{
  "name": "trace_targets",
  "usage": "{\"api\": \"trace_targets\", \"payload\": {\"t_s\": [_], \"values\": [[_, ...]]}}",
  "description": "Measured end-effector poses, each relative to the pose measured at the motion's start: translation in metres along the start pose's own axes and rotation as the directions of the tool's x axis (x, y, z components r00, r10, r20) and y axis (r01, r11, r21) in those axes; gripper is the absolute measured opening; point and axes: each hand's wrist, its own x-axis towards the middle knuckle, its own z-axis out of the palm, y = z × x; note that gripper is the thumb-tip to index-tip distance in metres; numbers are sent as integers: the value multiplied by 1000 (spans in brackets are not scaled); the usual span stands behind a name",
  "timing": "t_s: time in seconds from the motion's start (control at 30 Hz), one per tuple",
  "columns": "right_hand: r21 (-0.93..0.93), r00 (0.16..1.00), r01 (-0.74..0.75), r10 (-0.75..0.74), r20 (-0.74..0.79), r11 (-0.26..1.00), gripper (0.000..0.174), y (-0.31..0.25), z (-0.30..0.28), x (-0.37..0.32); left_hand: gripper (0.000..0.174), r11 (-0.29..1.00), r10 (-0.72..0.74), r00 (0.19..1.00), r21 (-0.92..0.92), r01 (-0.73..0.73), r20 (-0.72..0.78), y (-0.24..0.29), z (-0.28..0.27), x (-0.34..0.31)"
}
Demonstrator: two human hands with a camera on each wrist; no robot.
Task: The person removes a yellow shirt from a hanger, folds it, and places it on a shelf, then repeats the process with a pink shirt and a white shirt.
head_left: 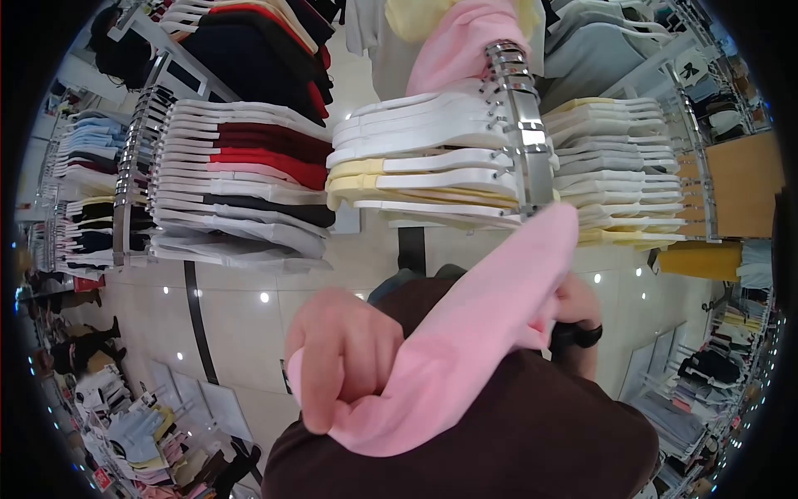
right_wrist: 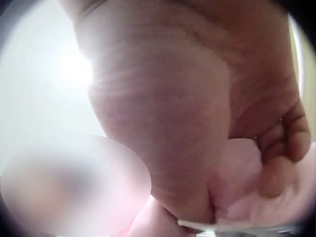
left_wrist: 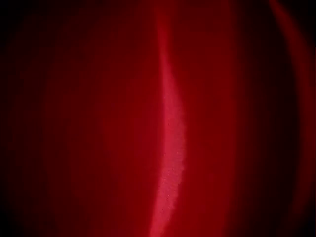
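Note:
A soft pink garment (head_left: 465,341) stretches slantwise in front of the dark brown top in the head view, its upper end overlapping the chrome rail. At its lower left end my left hand (head_left: 345,353) grips the cloth with bent fingers. On the other side my right hand (head_left: 576,301), a black band at its wrist, holds the garment's edge. The right wrist view shows the palm (right_wrist: 163,98) large, with curled fingers (right_wrist: 284,168) against pink cloth (right_wrist: 242,168). Red-lit folds (left_wrist: 173,133) fill the left wrist view and hide the left hand there.
Ahead stands a chrome rail (head_left: 532,158) with white hangers (head_left: 416,125) and yellow clothes, another pink garment (head_left: 470,41) behind. To the left hang red, dark and grey clothes (head_left: 258,175); pale ones (head_left: 615,175) hang on the right. Shiny floor tiles (head_left: 241,291) lie below.

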Motion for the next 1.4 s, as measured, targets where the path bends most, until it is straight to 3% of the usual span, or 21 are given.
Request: {"api": "trace_targets", "payload": {"t_s": [0.13, 0.27, 0.37, 0.4, 0.43, 0.47, 0.5, 0.53, 0.57, 0.6, 0.7, 0.73, 0.8, 0.87, 0.93, 0.97, 1.07, 1.13, 1.2, 1.33, 1.4], "values": [[87, 962, 201, -214, 171, 976, 49, 18, -29, -35, 26, 999, 38, 998, 24, -38, -40, -22, 9, 22], [131, 926, 269, -294, 238, 954, 48, 48, -38, -67, 28, 993, -121, 992, -9, 121, 42, -49, -1, 21], [66, 997, 72, -73, 18, 995, 46, 53, -20, -80, 26, 997, -51, 992, 51, 57, -117, -78, 0, 11], [35, 977, -115, 119, -178, 993, 46, 53, -10, -83, 26, 993, -41, 989, 102, 56, -140, -87, -1, -2], [-42, 933, -124, 102, -344, 991, 50, 57, -1, -89, 32, 999, -12, 898, 26, 26, -440, -100, 5, -15], [-27, 931, -124, 107, -349, 992, 50, 56, 3, -93, 38, 999, -9, 713, -35, -23, -701, -113, 14, -28], [42, 885, -184, 184, -429, 982, 53, 54, 5, -97, 44, 994, -28, 452, -75, -85, -891, -125, 25, -39], [117, 827, -236, 263, -497, 965, 57, 55, 6, -102, 51, 985, -65, 143, -87, -151, -987, -134, 35, -43], [76, 838, -123, 144, -527, 990, 62, 69, 7, -108, 54, 980, -91, -24, -86, -178, -996, -140, 40, -46], [92, 836, -120, 150, -528, 989, 62, 65, 9, -111, 57, 976, -115, -190, -75, -204, -975, -146, 45, -45], [-159, 961, 29, -72, -267, 987, 68, 58, 7, -119, 61, 988, -3, -101, -18, 152, -995, -163, 41, 0], [-147, 962, 30, -68, -266, 989, 68, 55, 7, -120, 63, 964, 26, -62, 9, 264, -998, -169, 39, 16], [-38, 959, 250, -242, 147, 968, 77, 39, 12, -117, 67, 877, 67, 26, 72, 474, -997, -183, 38, 32], [47, 966, 202, -207, 157, 978, 77, 30, 27, -114, 67, 872, 96, -32, 69, 484, -995, -197, 38, 21], [-116, 998, 57, -54, 27, 992, 64, 18, 35, -110, 66, 869, 118, -85, 62, 491, -989, -208, 38, 14], [-81, 994, 95, -99, -49, 992, 48, 26, 41, -108, 65, 881, 105, -99, 46, 470, -990, -213, 40, 13], [55, 983, 132, -123, -137, 990, 31, 52, 46, -111, 69, 887, 55, -111, -2, 462, -992, -219, 46, 9], [27, 981, 141, -136, -138, 990, 25, 57, 46, -116, 73, 869, 44, 37, 57, 492, -998, -224, 50, -4], [364, 984, 57, 9, -179, 930, 28, 61, 50, -120, 77, 847, 49, 77, 83, 525, -996, -224, 53, -7], [670, 930, 0, 246, -273, 742, 35, 80, 53, -128, 65, 809, 102, -23, 70, 583, -995, -220, 56, -19], [674, 729, 400, 230, -645, 622, 42, 91, 54, -122, 60, 805, 117, -56, 62, 590, -992, -213, 57, -28]]}}
